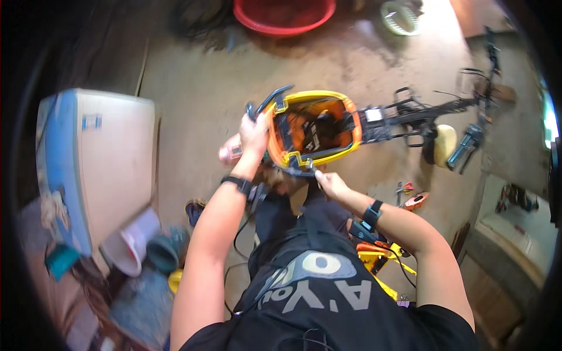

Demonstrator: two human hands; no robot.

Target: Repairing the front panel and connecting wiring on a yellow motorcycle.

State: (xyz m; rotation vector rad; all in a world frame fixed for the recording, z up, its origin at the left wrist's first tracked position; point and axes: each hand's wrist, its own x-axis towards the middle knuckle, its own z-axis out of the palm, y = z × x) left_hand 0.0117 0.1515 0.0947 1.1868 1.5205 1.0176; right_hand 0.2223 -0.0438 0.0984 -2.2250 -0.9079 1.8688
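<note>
An orange and yellow tub-shaped frame (328,95) with dark parts inside is in front of me at the middle of the view. My left hand (253,137) is closed on its left rim, close to a bent dark bar (275,96). Below it, my right hand (332,184) grips a black bar (301,173) at the tub's near edge. A black metal frame (433,111) runs off to the right from the tub. Motion blurs the left fingers, and a pinkish object (231,151) beside them is unclear.
A blue and white cabinet (117,158) lies at the left, with buckets (133,245) nearby. A red basin (285,26) and a pale green basket (400,19) are at the far side. Small tools (415,202) and a yellow frame (383,266) lie near my right arm.
</note>
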